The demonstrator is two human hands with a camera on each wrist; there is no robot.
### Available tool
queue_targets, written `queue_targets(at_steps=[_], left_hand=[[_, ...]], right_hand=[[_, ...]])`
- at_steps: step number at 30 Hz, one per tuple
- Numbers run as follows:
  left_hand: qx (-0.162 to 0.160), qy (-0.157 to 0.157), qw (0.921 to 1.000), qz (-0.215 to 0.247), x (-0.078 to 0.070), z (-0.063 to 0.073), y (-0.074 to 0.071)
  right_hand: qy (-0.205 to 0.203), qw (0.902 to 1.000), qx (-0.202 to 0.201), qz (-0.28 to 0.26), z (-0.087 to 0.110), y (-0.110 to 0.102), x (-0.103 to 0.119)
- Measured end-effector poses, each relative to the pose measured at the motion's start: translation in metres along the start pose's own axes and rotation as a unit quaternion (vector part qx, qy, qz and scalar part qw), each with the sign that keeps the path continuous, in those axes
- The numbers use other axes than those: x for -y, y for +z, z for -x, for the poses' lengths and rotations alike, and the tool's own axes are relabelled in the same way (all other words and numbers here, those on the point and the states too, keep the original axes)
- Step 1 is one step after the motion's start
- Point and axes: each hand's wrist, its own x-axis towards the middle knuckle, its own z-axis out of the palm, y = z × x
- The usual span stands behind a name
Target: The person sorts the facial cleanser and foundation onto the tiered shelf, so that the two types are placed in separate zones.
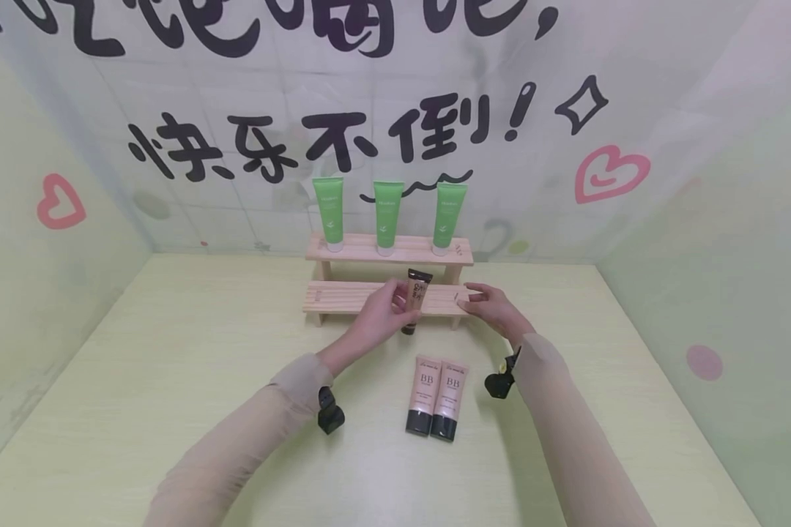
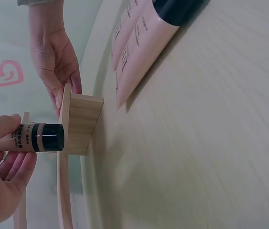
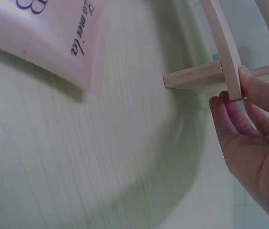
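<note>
My left hand (image 1: 381, 313) pinches a small beige tube (image 1: 417, 291) with dark lettering, held cap down at the front of the lower step. Its black cap (image 2: 53, 137) shows close beside the plank edge in the left wrist view; whether they touch I cannot tell. The two-step wooden display rack (image 1: 343, 295) stands on the table near the back wall. At the rack's right end, my right hand (image 1: 501, 313) grips the lower plank (image 3: 230, 71), thumb on top and fingers underneath. Two pink BB cream tubes (image 1: 423, 395) with black caps lie side by side in front of the rack.
Several green tubes (image 1: 387, 216) stand upright, spaced apart, along the rack's upper step. Behind it rises a pale wall (image 1: 250, 212) with black lettering and pink hearts. Walls also close off both sides of the pale wood-grain table (image 1: 191, 351).
</note>
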Motion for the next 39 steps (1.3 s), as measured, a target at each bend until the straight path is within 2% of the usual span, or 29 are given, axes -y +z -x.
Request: queue_targets(at_steps=[5,11,21,29,39], left_hand=[[-0.008,0.008,0.9999,0.008,-0.006,-0.01,0.004],[-0.012,0.014,0.9998,0.012,-0.009,-0.02,0.01],[-0.024,-0.005,0.9997,0.01,-0.015,-0.037,0.023],[-0.021,-0.01,0.9992,0.033,-0.019,-0.052,0.029],[-0.012,-0.002,0.9999,0.011,-0.015,-0.063,0.035]], right_hand=[[0.0,0.9999,0.002,0.01,0.001,0.0,-0.002],[-0.009,0.9999,0.001,-0.005,0.0,0.0,-0.003],[-0.004,1.0,-0.002,-0.008,0.002,-0.001,0.0],[-0.011,0.9999,0.005,-0.011,0.004,-0.001,0.0],[-0.004,0.9999,0.003,-0.017,0.002,-0.001,0.0]])
